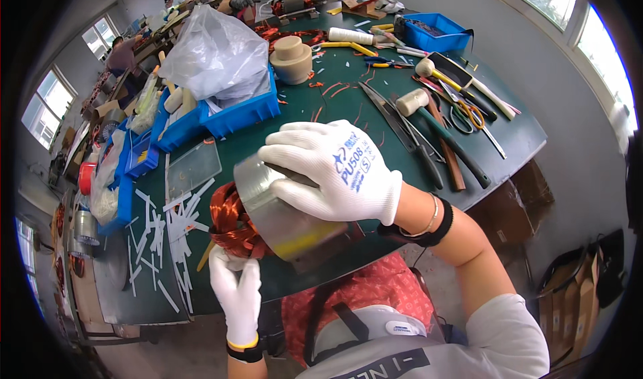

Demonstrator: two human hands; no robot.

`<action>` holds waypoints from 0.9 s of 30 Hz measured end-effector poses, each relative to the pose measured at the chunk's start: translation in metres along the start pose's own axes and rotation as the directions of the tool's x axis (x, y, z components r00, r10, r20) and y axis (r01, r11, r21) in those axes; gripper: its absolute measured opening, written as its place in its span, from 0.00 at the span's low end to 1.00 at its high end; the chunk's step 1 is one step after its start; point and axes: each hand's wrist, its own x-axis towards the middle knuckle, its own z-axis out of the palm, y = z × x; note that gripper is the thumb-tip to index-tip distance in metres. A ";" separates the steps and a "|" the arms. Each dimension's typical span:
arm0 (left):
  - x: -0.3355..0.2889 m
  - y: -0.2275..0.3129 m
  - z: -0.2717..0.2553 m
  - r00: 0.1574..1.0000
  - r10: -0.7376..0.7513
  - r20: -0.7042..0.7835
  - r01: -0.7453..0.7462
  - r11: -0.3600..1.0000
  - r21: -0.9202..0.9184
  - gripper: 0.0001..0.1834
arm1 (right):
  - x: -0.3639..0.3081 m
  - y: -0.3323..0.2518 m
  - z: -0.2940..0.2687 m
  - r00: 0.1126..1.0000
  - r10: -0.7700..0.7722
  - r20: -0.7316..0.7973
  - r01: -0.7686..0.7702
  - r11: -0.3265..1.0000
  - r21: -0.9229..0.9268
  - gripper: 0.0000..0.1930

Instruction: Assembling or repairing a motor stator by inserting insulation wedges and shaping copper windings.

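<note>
So the silver metal cylinder [288,228] is sitting right under the right hand [338,168] in its white knit glove, its long axis running roughly sideways, from the left fingers' end to below the right palm. Right fingers are draping over the curved top, spreading fairly wide with the thumb standing apart; they're touching it, not wrapping around it. The bundled orange copper-wire coil [231,221] is poking out of the cylinder's left end, so the white-gloved left hand [236,288] is being the nearer one there. Its fingers are touching the coil from below, but the tips are hiding, so I can't tell whether they're pinching. Loose white strips [177,225] are lying left of those fingers on the green desk [278,286].
</note>
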 end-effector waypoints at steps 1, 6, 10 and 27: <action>-0.002 0.006 0.001 0.998 -0.036 -0.046 0.035 0.999 -0.027 0.24 | 0.000 0.000 0.000 1.000 -0.002 0.012 0.002 1.000 0.019 0.10; 0.005 0.007 0.012 0.999 -0.034 -0.016 0.032 0.991 -0.126 0.22 | 0.005 0.010 0.000 0.995 -0.095 -0.003 0.095 0.995 -0.022 0.12; 0.005 -0.004 0.007 0.998 0.049 -0.048 -0.049 0.999 0.019 0.21 | 0.011 -0.004 -0.003 0.994 -0.064 0.088 0.065 0.998 -0.007 0.13; 0.000 -0.017 0.000 0.998 -0.057 0.024 0.062 0.894 -0.443 0.19 | -0.003 -0.006 -0.004 0.973 0.134 0.190 -0.139 0.990 0.016 0.18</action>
